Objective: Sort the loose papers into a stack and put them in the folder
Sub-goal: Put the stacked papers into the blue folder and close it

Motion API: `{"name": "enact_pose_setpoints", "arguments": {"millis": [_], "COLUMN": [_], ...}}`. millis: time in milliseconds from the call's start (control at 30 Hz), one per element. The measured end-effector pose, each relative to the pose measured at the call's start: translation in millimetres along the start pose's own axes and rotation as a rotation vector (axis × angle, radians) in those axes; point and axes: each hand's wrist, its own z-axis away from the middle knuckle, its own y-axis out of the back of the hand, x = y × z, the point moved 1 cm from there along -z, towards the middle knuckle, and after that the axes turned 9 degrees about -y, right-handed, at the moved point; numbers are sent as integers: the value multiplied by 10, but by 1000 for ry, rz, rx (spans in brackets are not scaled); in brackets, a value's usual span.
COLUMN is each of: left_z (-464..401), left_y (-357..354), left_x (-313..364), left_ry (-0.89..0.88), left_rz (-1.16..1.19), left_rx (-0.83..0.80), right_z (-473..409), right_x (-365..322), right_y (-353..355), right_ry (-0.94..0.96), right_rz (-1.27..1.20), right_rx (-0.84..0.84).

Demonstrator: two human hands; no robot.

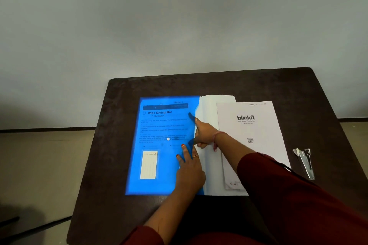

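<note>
A translucent blue folder [159, 165] lies flat on the dark table, with a printed sheet headed "Wipe Drying Mat" showing through its cover. At its right edge a white flap or sheet [209, 117] sticks out. My left hand [189, 173] presses flat on the folder's lower right part, fingers straight. My right hand [203, 135] reaches under the blue cover's right edge; its fingertips show as dark shapes through the plastic. A white "blinkit" paper [253, 145] lies to the right, partly over the white flap.
The dark brown table [123, 105] stands against a pale wall. A metal stapler [304, 163] lies near the table's right edge. My red sleeves cross the table's near right part. Floor shows to the left of the table.
</note>
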Motion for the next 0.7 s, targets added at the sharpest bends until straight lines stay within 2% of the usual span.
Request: {"name": "enact_pose_setpoints", "arguments": {"millis": [200, 400, 700], "left_z": [-44, -48, -31], "left_y": [-15, -32, -95], "left_x": [-1, -7, 16], "left_ry": [-3, -8, -46], "left_rz": [-44, -19, -31], "left_rx": [-40, -45, -48], "right_z": [-89, 23, 436], "right_x": [-63, -61, 408], "right_y": [36, 19, 187], "right_ry": [-70, 7, -70], "right_rz": [-28, -30, -283], "right_rx": [-9, 21, 235]}}
